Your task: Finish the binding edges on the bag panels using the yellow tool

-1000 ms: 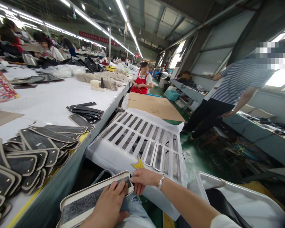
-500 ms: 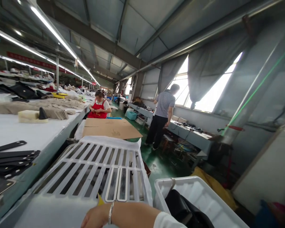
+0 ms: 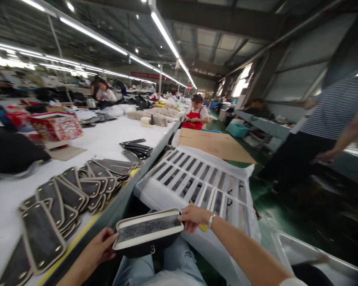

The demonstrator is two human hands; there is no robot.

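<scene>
- At far left we see the white tabletop (image 3: 6, 206), bearing a heap of dark panels with pale edging (image 3: 44, 234) that overlap along its yellow-marked near edge.
- Behind the heap we find a red patterned box (image 3: 58, 125).
- Next we note our left hand (image 3: 98, 248), its fingers drawn together around the left end of a dark case, the thumb at the rim.
- Farther back, beside the panels, we observe a fan of black straps (image 3: 135, 147).
- At lower centre we locate the case (image 3: 150, 230), slightly tilted above the lap in blue jeans (image 3: 137, 270); a grey textured strip runs between two pale bands on its upper face.
- At its upper right corner we see our right hand (image 3: 195, 217), fingers pinched on the rim; a silver bracelet (image 3: 211, 219) circles the wrist.
- Beyond that hand we see a white slotted rack (image 3: 167, 190), then a cardboard sheet (image 3: 214, 143).
- At far right we see a person in a striped top (image 3: 343, 107), blurred.
</scene>
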